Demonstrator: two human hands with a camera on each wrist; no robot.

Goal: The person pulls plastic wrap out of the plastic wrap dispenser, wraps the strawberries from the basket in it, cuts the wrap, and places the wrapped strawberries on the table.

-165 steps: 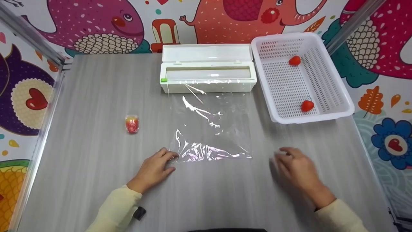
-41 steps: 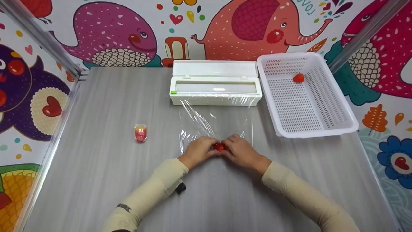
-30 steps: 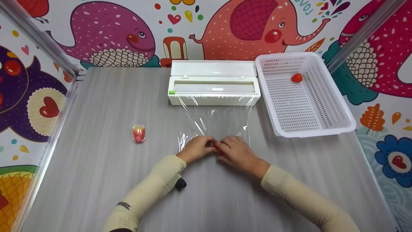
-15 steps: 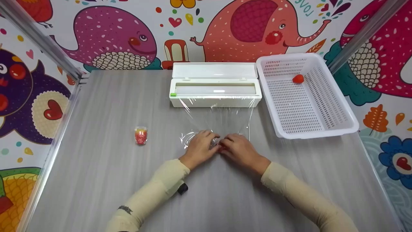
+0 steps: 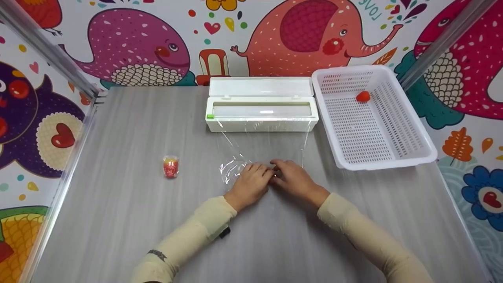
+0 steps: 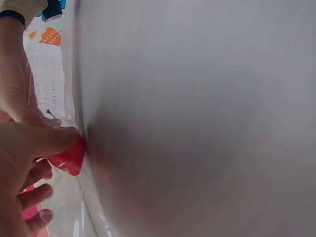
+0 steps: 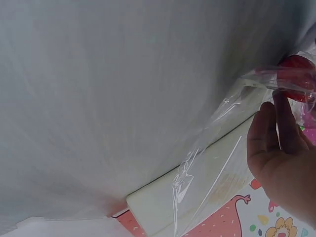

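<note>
In the head view my left hand (image 5: 252, 184) and right hand (image 5: 296, 179) meet at the free end of a sheet of plastic wrap (image 5: 232, 169). Between them is a small tapered red fruit (image 6: 69, 157) with a dark stem, mostly hidden from above. My left thumb presses on its side and the left fingers curl beneath. From the other side, my right fingertips touch the fruit's stem end, where film bunches; in the right wrist view clear film covers part of the red fruit (image 7: 296, 78). The wrap runs back to its white dispenser box (image 5: 261, 125), lid up.
A white perforated basket (image 5: 338, 147) stands right of the dispenser, with one red fruit (image 5: 363, 96) inside. On the grey table (image 5: 129, 220), left of my hands, lies a film-wrapped red-and-yellow fruit (image 5: 171, 167). Patterned walls and metal posts border the table.
The red fruit from the basket's near end is now between my hands at the wrap. Since then the film's end has bunched around it, and my left hand has rolled over it, hiding it from above.
</note>
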